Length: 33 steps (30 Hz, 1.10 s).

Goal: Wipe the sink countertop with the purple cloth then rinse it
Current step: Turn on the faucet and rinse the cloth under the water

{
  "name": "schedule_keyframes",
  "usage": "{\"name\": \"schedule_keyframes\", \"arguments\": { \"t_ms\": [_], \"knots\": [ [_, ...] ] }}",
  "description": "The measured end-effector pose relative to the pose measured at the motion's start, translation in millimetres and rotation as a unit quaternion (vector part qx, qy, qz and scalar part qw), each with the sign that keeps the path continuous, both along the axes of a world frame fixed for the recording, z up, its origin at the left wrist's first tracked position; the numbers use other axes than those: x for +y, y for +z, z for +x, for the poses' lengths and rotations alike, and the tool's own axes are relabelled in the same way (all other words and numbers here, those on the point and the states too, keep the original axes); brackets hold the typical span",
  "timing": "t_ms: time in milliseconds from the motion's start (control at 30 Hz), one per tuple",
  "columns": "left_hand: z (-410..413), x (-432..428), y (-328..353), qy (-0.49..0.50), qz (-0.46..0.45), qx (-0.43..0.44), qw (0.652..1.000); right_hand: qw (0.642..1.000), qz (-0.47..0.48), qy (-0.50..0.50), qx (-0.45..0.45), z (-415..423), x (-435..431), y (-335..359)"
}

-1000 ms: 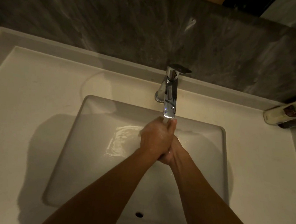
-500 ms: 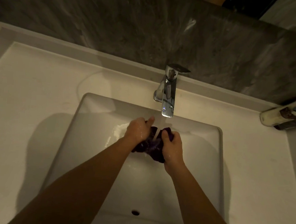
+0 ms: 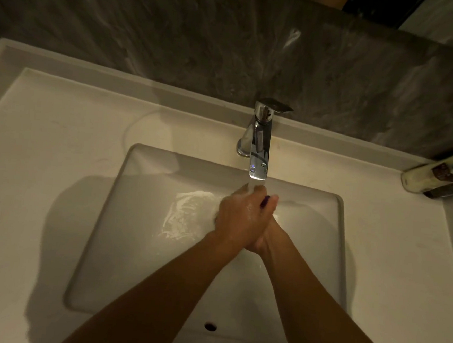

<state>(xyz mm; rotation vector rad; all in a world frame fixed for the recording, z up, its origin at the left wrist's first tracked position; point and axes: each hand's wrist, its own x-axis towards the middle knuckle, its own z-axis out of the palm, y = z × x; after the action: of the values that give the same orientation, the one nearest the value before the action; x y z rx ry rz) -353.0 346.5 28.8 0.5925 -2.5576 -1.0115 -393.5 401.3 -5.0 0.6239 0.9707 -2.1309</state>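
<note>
Both hands pressed together under the running chrome tap (image 3: 260,144), purple cloth squeezed between them.
I see the left hand (image 3: 237,216) on top of the right hand (image 3: 265,227), each grip clamped tight on the crumpled purple cloth (image 3: 265,201); only a sliver shows near the fingertips. Stream lands on the fingers, over the white rectangular sink basin (image 3: 136,218). Foam patch sits left of the hands. White desk (image 3: 47,145) surrounds the basin.

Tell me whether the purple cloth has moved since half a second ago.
Yes. The purple cloth, then stretched open between the hands below the faucet, is now squeezed between them right under the spout, only a sliver showing.
</note>
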Motion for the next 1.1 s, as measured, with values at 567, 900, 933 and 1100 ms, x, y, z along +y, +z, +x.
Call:
{"name": "schedule_keyframes", "arguments": {
  "t_ms": [567, 900, 933, 1100],
  "knots": [
    [2.5, -58.7, -26.3, 0.123, 0.529, -0.209, 0.813, 0.894, 0.352, 0.190, 0.203, 8.0, 7.0, 48.4],
    [39.0, -32.2, -19.1, 0.090, 0.786, -0.064, 0.609, 0.765, 0.453, 0.308, 0.340, -11.9, 35.8, 38.8],
    [39.9, -29.6, -20.2, 0.094, 0.786, -0.058, 0.608, 0.743, 0.470, 0.316, 0.356, -15.4, 37.2, 42.9],
    [39.7, -29.0, -21.5, 0.083, 0.788, -0.022, 0.610, 0.629, 0.512, 0.243, 0.533, -35.5, 37.5, 87.7]
  ]
}}
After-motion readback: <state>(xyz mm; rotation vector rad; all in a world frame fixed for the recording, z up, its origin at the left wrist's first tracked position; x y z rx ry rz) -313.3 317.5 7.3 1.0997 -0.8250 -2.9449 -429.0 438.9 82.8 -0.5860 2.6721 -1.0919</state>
